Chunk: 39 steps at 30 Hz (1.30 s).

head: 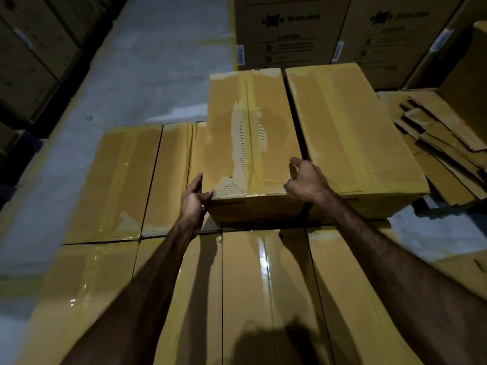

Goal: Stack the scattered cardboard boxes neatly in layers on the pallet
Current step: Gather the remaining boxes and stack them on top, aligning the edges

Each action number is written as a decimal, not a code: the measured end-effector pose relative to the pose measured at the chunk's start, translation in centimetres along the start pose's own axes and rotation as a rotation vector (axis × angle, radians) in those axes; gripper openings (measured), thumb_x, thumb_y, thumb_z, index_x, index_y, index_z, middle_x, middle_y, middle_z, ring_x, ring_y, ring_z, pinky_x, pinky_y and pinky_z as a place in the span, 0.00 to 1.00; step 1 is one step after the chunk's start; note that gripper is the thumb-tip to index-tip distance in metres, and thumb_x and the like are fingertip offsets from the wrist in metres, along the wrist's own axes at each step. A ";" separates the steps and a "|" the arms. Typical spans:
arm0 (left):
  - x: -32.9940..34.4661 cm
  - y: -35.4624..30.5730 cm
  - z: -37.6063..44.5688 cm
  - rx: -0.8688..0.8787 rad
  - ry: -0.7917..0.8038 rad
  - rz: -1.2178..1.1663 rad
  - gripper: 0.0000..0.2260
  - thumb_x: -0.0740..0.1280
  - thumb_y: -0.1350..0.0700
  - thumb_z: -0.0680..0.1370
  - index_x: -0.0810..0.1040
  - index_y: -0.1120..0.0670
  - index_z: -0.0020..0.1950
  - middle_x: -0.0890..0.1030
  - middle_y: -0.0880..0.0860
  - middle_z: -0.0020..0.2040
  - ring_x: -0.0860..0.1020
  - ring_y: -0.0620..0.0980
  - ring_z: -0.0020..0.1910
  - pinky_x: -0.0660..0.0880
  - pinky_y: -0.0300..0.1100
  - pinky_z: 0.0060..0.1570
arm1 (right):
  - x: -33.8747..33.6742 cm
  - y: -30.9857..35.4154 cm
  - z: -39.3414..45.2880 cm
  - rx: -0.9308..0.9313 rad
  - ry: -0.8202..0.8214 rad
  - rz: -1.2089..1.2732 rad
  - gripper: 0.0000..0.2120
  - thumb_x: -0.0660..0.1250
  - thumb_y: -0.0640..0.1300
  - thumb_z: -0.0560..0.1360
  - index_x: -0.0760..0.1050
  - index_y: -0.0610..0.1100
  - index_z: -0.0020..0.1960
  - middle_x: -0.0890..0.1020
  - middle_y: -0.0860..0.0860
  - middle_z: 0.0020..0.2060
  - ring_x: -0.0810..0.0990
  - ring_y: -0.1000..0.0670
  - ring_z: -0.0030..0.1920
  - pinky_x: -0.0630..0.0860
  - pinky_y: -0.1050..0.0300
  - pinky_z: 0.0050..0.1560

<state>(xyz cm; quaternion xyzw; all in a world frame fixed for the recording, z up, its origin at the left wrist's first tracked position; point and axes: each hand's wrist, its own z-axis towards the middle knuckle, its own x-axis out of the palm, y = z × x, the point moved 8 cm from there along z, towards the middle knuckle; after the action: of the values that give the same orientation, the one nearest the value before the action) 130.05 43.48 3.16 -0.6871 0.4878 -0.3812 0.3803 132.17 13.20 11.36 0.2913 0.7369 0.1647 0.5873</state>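
Seen from the head camera, a worker stood over a layer of taped cardboard boxes (266, 291) that filled the lower frame edge to edge, their seams running away from the viewer. On top of that layer sat a torn-tape box (250, 133), its tape peeled along the centre seam to bare corrugation, and just beside it on the right a second upper box (350, 127), the two separated by a narrow dark gap. To the left of the torn-tape box, the lower layer lay uncovered. Beyond the left edge of the stack, a strip of grey concrete floor (147, 69) ran open toward the back, bounded by dark stacked cartons (34, 54) on the far left. Printed cartons (290, 30) stood close behind the upper boxes, and flattened cardboard sheets (437, 143) lay heaped at the right.

The left hand (193, 204) gripped the near left corner of the torn-tape box, thumb over the top edge and fingers against the left side. The right hand (307, 180) rested at the box's near right corner, fingers loosely curled on the top surface with the index finger raised; whether it gripped could not be told. The pallet itself was hidden beneath the boxes.
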 end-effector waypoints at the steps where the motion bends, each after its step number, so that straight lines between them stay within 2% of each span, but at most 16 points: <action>1: 0.1 -0.1 -0.1 0.003 0.002 0.006 0.33 0.61 0.73 0.80 0.65 0.51 0.83 0.62 0.49 0.84 0.67 0.56 0.79 0.71 0.56 0.75 | -0.2 0.1 0.1 -0.010 0.012 -0.024 0.32 0.71 0.36 0.76 0.69 0.42 0.78 0.77 0.44 0.73 0.77 0.41 0.70 0.77 0.49 0.67; 4: 0.0 -0.3 -0.4 0.016 -0.006 0.019 0.32 0.62 0.73 0.81 0.66 0.51 0.83 0.64 0.51 0.83 0.69 0.56 0.78 0.71 0.55 0.75 | -1.8 0.2 -0.3 -0.089 -0.028 -0.081 0.25 0.70 0.40 0.79 0.73 0.44 0.76 0.81 0.46 0.68 0.82 0.47 0.62 0.81 0.51 0.61; 6: -0.1 -0.2 -0.7 0.023 -0.008 0.048 0.31 0.64 0.70 0.81 0.66 0.51 0.83 0.65 0.54 0.83 0.69 0.57 0.77 0.72 0.54 0.74 | -3.3 -0.3 -1.4 -0.208 -0.123 -0.173 0.20 0.68 0.45 0.81 0.76 0.46 0.73 0.83 0.47 0.64 0.84 0.47 0.57 0.84 0.47 0.55; 8: -0.3 0.2 -1.2 0.024 -0.008 0.095 0.29 0.66 0.66 0.83 0.65 0.52 0.83 0.67 0.57 0.81 0.70 0.57 0.77 0.71 0.55 0.74 | -4.4 -2.1 -2.7 -0.284 -0.163 -0.314 0.17 0.66 0.47 0.82 0.76 0.46 0.70 0.81 0.46 0.67 0.82 0.44 0.60 0.83 0.43 0.57; 10: -0.6 0.5 -1.6 0.032 -0.014 0.148 0.28 0.69 0.61 0.83 0.65 0.54 0.82 0.70 0.59 0.79 0.72 0.58 0.75 0.70 0.57 0.75 | -4.4 -5.0 -3.6 -0.307 -0.117 -0.421 0.20 0.65 0.48 0.83 0.73 0.46 0.74 0.73 0.45 0.76 0.76 0.42 0.70 0.77 0.41 0.67; 13: -0.9 0.6 -1.9 0.034 -0.024 0.192 0.29 0.72 0.57 0.82 0.66 0.55 0.82 0.72 0.60 0.77 0.73 0.57 0.73 0.70 0.58 0.75 | -3.6 -8.1 -4.0 -0.301 0.015 -0.519 0.30 0.67 0.49 0.83 0.63 0.45 0.82 0.61 0.44 0.82 0.63 0.42 0.80 0.66 0.40 0.78; 17: -0.8 0.9 -1.8 0.036 -0.038 0.192 0.29 0.71 0.57 0.82 0.66 0.55 0.82 0.76 0.59 0.74 0.76 0.56 0.71 0.71 0.58 0.75 | -2.5 -8.3 -4.0 -0.352 0.059 -0.593 0.36 0.66 0.43 0.82 0.53 0.52 0.85 0.50 0.44 0.85 0.52 0.42 0.84 0.57 0.38 0.81; 21: -0.7 1.1 -1.6 0.049 -0.058 0.170 0.29 0.70 0.58 0.83 0.65 0.54 0.82 0.77 0.58 0.73 0.76 0.55 0.70 0.71 0.54 0.73 | -1.5 -7.9 -3.9 -0.352 0.094 -0.656 0.38 0.66 0.39 0.81 0.52 0.54 0.85 0.41 0.47 0.85 0.43 0.43 0.84 0.49 0.34 0.82; 25: -0.5 1.2 -1.7 0.053 -0.069 0.151 0.28 0.69 0.59 0.83 0.64 0.54 0.83 0.79 0.58 0.70 0.78 0.54 0.68 0.71 0.53 0.73 | -1.4 -7.5 -3.9 -0.358 0.112 -0.601 0.38 0.66 0.37 0.79 0.56 0.51 0.84 0.41 0.47 0.85 0.42 0.43 0.84 0.48 0.31 0.81; 29: -0.4 1.3 -1.7 0.054 -0.080 0.142 0.28 0.68 0.59 0.84 0.64 0.53 0.83 0.78 0.58 0.72 0.77 0.55 0.69 0.72 0.50 0.70 | -1.1 -7.1 -3.8 -0.377 0.121 -0.562 0.35 0.65 0.36 0.78 0.61 0.48 0.83 0.43 0.47 0.85 0.42 0.43 0.84 0.47 0.30 0.80; 34: -0.4 1.8 -1.9 0.066 -0.068 0.150 0.27 0.67 0.59 0.85 0.64 0.54 0.83 0.75 0.59 0.76 0.75 0.56 0.72 0.70 0.54 0.75 | -0.3 -7.4 -3.8 -0.361 0.153 -0.529 0.24 0.66 0.39 0.78 0.73 0.44 0.74 0.44 0.48 0.85 0.42 0.44 0.85 0.47 0.31 0.80; 39: -0.5 2.3 -2.0 0.070 -0.065 0.155 0.27 0.68 0.58 0.84 0.65 0.53 0.83 0.73 0.59 0.77 0.75 0.56 0.73 0.71 0.52 0.74 | -0.5 -7.2 -4.2 -0.355 0.157 -0.487 0.24 0.65 0.37 0.77 0.73 0.42 0.73 0.46 0.47 0.85 0.44 0.44 0.85 0.48 0.32 0.80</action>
<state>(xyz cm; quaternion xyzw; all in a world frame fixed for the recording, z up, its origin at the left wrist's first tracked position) 127.30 43.17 1.85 -0.6456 0.5131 -0.3449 0.4483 126.49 7.69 8.64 -0.0143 0.7879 0.1672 0.5925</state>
